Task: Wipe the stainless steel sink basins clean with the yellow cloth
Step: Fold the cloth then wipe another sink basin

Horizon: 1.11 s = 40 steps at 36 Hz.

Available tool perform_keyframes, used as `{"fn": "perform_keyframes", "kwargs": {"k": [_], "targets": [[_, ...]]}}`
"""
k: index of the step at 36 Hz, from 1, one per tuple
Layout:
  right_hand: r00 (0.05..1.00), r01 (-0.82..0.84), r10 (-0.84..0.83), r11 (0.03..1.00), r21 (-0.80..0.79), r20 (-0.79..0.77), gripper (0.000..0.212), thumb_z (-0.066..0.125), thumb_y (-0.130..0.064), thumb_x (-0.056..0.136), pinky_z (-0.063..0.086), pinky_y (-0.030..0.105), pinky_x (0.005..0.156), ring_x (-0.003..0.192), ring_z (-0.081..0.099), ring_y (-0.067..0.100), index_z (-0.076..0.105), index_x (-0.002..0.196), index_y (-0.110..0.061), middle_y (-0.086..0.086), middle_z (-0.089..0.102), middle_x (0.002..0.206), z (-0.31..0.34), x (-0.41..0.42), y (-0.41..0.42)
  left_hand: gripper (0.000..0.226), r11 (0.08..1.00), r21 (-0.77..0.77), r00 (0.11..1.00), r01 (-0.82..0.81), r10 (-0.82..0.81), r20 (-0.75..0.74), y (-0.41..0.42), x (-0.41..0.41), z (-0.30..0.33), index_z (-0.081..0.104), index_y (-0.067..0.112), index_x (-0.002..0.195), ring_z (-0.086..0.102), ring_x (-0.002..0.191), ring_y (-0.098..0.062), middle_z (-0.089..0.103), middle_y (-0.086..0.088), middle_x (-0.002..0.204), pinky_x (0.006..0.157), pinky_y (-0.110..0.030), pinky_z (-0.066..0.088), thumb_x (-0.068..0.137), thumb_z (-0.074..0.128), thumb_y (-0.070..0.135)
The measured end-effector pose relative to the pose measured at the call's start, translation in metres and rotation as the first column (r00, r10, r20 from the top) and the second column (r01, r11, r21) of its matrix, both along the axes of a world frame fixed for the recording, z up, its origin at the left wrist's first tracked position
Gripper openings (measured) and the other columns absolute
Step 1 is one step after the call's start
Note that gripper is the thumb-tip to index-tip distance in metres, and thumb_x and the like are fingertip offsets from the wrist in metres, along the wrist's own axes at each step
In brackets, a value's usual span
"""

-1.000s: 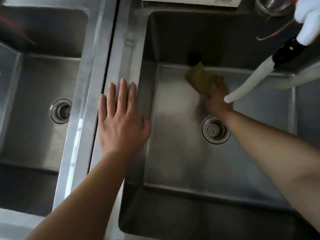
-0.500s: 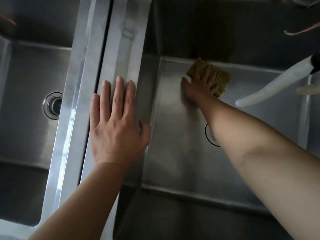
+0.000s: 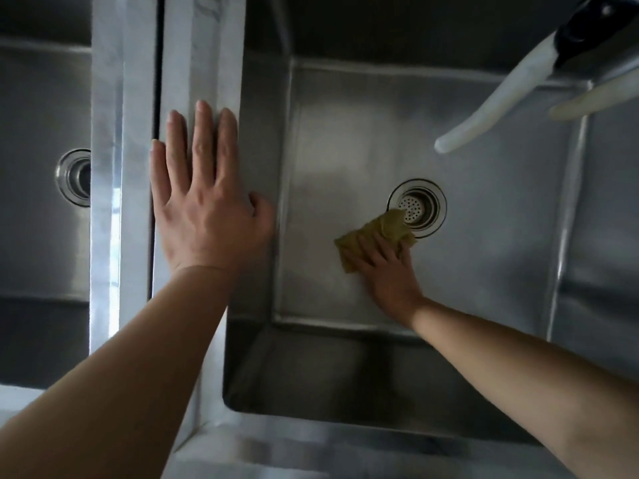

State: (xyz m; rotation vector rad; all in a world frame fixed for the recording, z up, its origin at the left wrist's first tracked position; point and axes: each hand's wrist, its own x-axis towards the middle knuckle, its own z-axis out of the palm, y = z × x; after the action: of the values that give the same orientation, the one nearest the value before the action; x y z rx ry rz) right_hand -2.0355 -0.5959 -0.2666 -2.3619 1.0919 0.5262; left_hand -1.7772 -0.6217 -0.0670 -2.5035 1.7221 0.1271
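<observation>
My right hand presses the yellow cloth flat on the floor of the right stainless steel basin, fingers spread over it. The cloth's far corner overlaps the edge of the round drain strainer. My left hand lies flat and open on the steel divider between the two basins, thumb hanging over the right basin's wall. The left basin with its own drain shows at the left edge.
A white faucet spout with a black collar hangs over the right basin's far right, and its pale reflection shows on the basin's right wall. The sink's front rim runs along the bottom.
My right hand has drawn the cloth from the basin's far left corner back toward me, down to the drain. My left hand has stayed on the divider.
</observation>
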Motion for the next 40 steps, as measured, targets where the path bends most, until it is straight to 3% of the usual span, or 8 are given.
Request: {"fn": "perform_keyframes", "kwargs": {"k": [5, 8, 12, 16, 21, 26, 33, 40], "targets": [[0.970, -0.239, 0.241, 0.968, -0.072, 0.019, 0.052, 0.047, -0.016, 0.075, 0.046, 0.065, 0.085, 0.111, 0.062, 0.041, 0.072, 0.117, -0.032, 0.006, 0.067, 0.126, 0.015, -0.027, 0.025, 0.088, 1.000, -0.010, 1.000, -0.016, 0.016, 0.002, 0.000, -0.001, 0.001, 0.010, 0.019, 0.158, 0.002, 0.153, -0.031, 0.007, -0.006, 0.166, 0.124, -0.050, 0.008, 0.081, 0.050, 0.033], [0.947, -0.308, 0.311, 0.950, 0.048, -0.078, 0.055, 0.081, -0.014, 0.059, 0.050, 0.062, 0.078, 0.103, 0.063, 0.041, 0.075, 0.109, -0.035, 0.003, 0.069, 0.120, 0.021, -0.038, 0.027, 0.088, 1.000, -0.016, 1.000, -0.018, 0.018, 0.006, -0.001, -0.002, 0.001, 0.012, 0.019, 0.158, 0.004, 0.153, -0.031, 0.009, -0.006, 0.166, 0.123, -0.050, 0.008, 0.080, 0.051, 0.033], [0.944, -0.275, 0.314, 0.918, 0.287, -0.098, 0.041, 0.069, -0.020, 0.082, 0.044, 0.041, 0.090, 0.123, 0.049, 0.033, 0.068, 0.120, -0.036, -0.004, 0.056, 0.137, 0.032, -0.040, 0.024, 0.089, 1.000, -0.005, 1.000, -0.023, 0.023, 0.001, -0.001, -0.001, 0.002, 0.012, 0.019, 0.158, 0.003, 0.153, -0.031, 0.008, -0.007, 0.166, 0.123, -0.050, 0.008, 0.080, 0.051, 0.033], [0.989, 0.141, -0.080, 0.756, 0.639, -0.124, 0.042, 0.055, -0.005, 0.090, 0.043, 0.012, 0.082, 0.110, 0.059, 0.016, 0.069, 0.124, -0.026, -0.001, 0.063, 0.127, 0.044, -0.027, 0.012, 0.088, 1.000, 0.024, 1.000, -0.015, 0.015, 0.009, -0.001, -0.001, 0.004, 0.009, 0.019, 0.158, 0.001, 0.153, -0.031, 0.005, -0.006, 0.166, 0.123, -0.050, 0.007, 0.082, 0.050, 0.035], [0.696, 0.555, -0.701, 0.392, 0.733, -0.152, 0.030, 0.067, -0.003, 0.090, 0.043, 0.006, 0.051, 0.054, 0.061, -0.006, 0.068, 0.120, -0.007, 0.000, 0.068, 0.082, 0.054, 0.013, -0.046, 0.088, 1.000, 0.024, 1.000, -0.006, 0.006, 0.018, -0.001, 0.001, 0.001, 0.010, 0.018, 0.158, 0.003, 0.153, -0.031, 0.007, -0.008, 0.166, 0.124, -0.050, 0.007, 0.082, 0.051, 0.038], [0.713, 0.577, -0.658, 0.747, 0.331, 0.242, 0.035, 0.067, -0.032, 0.091, 0.038, 0.032, 0.106, 0.118, 0.060, 0.023, 0.066, 0.126, -0.032, 0.002, 0.068, 0.123, 0.055, 0.069, -0.132, 0.091, 1.000, 0.031, 1.000, 0.002, -0.003, 0.023, -0.001, 0.002, 0.000, 0.010, 0.018, 0.158, 0.003, 0.153, -0.032, 0.008, -0.008, 0.166, 0.124, -0.050, 0.006, 0.081, 0.052, 0.040], [0.547, 0.651, -0.676, 0.714, 0.257, 0.493, 0.064, 0.054, -0.025, 0.092, 0.028, 0.048, 0.116, 0.136, 0.040, 0.039, 0.032, 0.152, -0.032, 0.013, 0.047, 0.147, 0.027, 0.169, -0.222, 0.092, 1.000, 0.018, 0.999, -0.016, 0.015, 0.028, -0.002, 0.001, -0.001, 0.013, 0.018, 0.158, 0.004, 0.153, -0.030, 0.011, -0.006, 0.166, 0.124, -0.048, 0.007, 0.078, 0.054, 0.035], [0.920, 0.336, -0.361, 0.927, 0.168, 0.151, 0.081, 0.040, -0.034, 0.087, -0.001, 0.055, 0.121, 0.152, -0.003, 0.036, 0.007, 0.158, -0.009, 0.014, 0.000, 0.165, -0.021, 0.217, -0.261, 0.088, 0.999, -0.030, 1.000, -0.012, 0.013, 0.025, -0.002, 0.001, -0.003, 0.018, 0.017, 0.158, 0.009, 0.153, -0.031, 0.017, -0.006, 0.165, 0.123, -0.050, 0.011, 0.078, 0.053, 0.033]]}}
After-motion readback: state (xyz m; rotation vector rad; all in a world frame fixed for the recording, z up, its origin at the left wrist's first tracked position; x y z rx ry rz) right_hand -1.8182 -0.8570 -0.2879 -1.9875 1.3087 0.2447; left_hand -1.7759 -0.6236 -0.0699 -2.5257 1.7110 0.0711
